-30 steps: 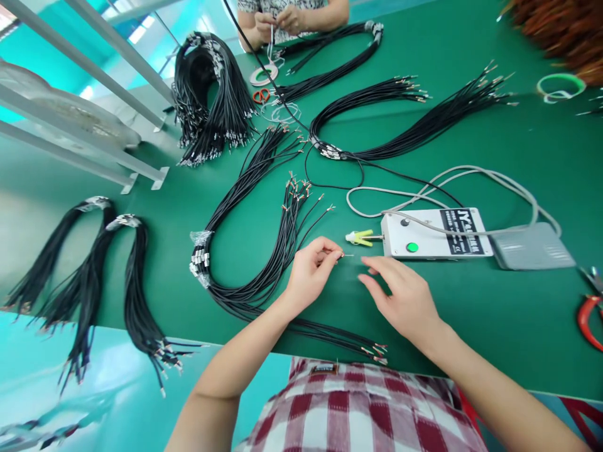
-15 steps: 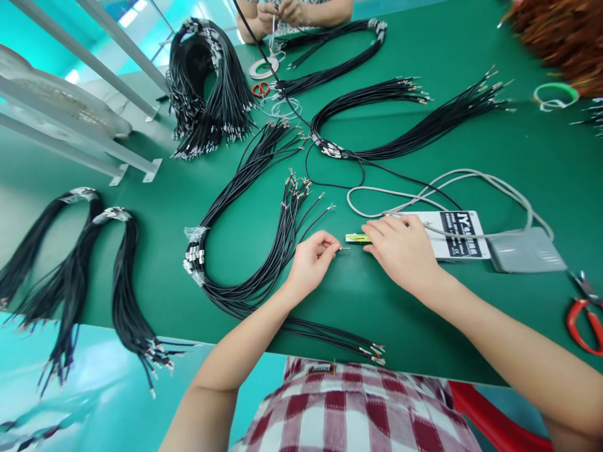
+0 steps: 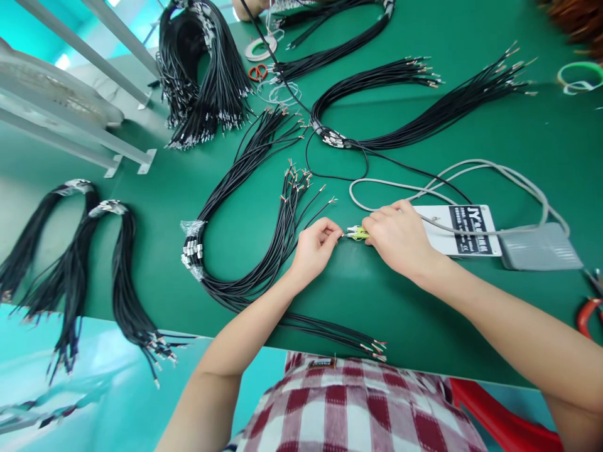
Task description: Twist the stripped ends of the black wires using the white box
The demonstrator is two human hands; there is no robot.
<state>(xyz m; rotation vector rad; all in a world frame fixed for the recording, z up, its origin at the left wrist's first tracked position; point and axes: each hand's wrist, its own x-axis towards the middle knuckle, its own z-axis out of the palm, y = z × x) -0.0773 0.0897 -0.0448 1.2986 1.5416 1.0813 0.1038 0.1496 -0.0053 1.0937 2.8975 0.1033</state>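
My left hand (image 3: pixel 315 248) is closed in a pinch on a thin wire end, which pokes out to the right of the fingertips. The rest of that wire is hidden by the hand. My right hand (image 3: pixel 398 235) is closed over a small yellow-green tool (image 3: pixel 360 233) with pale pointed tips, like snips. Those tips meet or nearly touch the wire end; I cannot tell which. Left of my left hand lies a bent bundle of black cables (image 3: pixel 252 285), its ends stripped to coloured wires, with white connectors (image 3: pixel 192 250) at its bend.
Behind my right hand lies a white labelled box (image 3: pixel 459 229) with a grey pedal (image 3: pixel 539 248) and grey cord (image 3: pixel 499 164). Red-handled scissors (image 3: pixel 588 314) lie far right. More black cable bundles (image 3: pixel 205 75) hang or lie left and behind. A person's arm (image 3: pixel 252 7) shows at the top.
The yellow-green tool has come up against the wire end in my left hand, and its pale tips now show. Both hands are slightly closer together. My view has shifted a little.
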